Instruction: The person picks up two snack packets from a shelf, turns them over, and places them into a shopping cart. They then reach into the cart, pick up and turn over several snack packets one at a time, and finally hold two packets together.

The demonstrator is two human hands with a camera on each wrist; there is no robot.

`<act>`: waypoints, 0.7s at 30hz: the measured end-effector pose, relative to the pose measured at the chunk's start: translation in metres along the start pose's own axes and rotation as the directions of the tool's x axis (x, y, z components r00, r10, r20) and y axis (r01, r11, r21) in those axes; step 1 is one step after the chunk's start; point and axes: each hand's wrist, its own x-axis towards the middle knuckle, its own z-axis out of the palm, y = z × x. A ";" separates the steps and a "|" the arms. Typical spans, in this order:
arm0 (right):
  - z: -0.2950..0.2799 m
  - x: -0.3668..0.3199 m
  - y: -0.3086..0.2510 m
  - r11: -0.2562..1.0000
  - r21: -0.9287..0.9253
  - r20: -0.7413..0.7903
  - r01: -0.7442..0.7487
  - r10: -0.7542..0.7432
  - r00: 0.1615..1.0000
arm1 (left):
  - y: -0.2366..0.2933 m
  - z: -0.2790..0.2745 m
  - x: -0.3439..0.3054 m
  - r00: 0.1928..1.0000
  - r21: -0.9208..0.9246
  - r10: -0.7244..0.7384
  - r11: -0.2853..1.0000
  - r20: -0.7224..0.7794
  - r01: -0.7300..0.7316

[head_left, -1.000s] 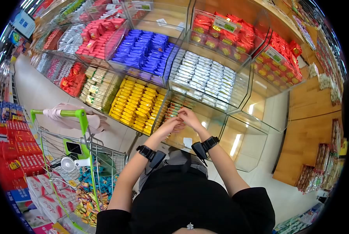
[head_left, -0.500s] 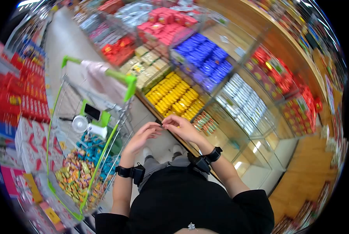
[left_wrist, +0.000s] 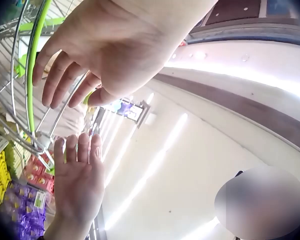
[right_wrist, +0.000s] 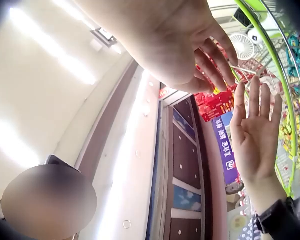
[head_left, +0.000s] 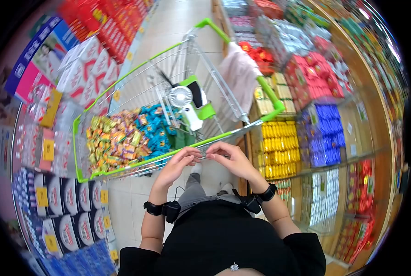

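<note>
My left hand (head_left: 175, 168) and right hand (head_left: 233, 161) hover in front of my body, fingertips close to each other, at the near side of a shopping cart (head_left: 136, 166) with a green rim. Loosely bent fingers with nothing between them show on the left hand (left_wrist: 110, 50) in the left wrist view. Bare palm and slightly bent fingers of the right hand (right_wrist: 175, 50) show in the right wrist view. Inside the cart lie many orange-and-yellow wrapped candies (head_left: 116, 138) beside teal wrapped ones (head_left: 155, 131). A white handheld fan (head_left: 181, 97) sits near the handle end.
A pink cloth (head_left: 237, 76) hangs over the cart handle. On the right stand clear bins with yellow packets (head_left: 279, 149), purple packets (head_left: 327, 133) and silver packets (head_left: 324, 193). White-and-red cartons (head_left: 88, 69) and dark blue packs (head_left: 70, 207) are stacked on the left.
The view has swung left from the bins to the cart, which now lies straight ahead. My hands, earlier together over a bin, have come away and moved apart slightly.
</note>
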 end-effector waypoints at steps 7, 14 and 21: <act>0.042 0.041 -0.002 1.000 -0.030 0.199 0.003 0.003 0.980 | 0.001 -0.050 -0.035 0.970 -0.070 0.006 0.997 -0.244 -0.024; 0.067 0.076 -0.004 0.999 0.004 0.298 -0.035 0.032 0.954 | 0.002 -0.095 -0.052 0.919 -0.043 0.031 0.998 -0.394 -0.052; 0.086 0.105 -0.004 0.997 -0.029 0.365 -0.068 0.074 0.928 | 0.001 -0.132 -0.063 0.881 -0.061 0.047 0.994 -0.470 -0.085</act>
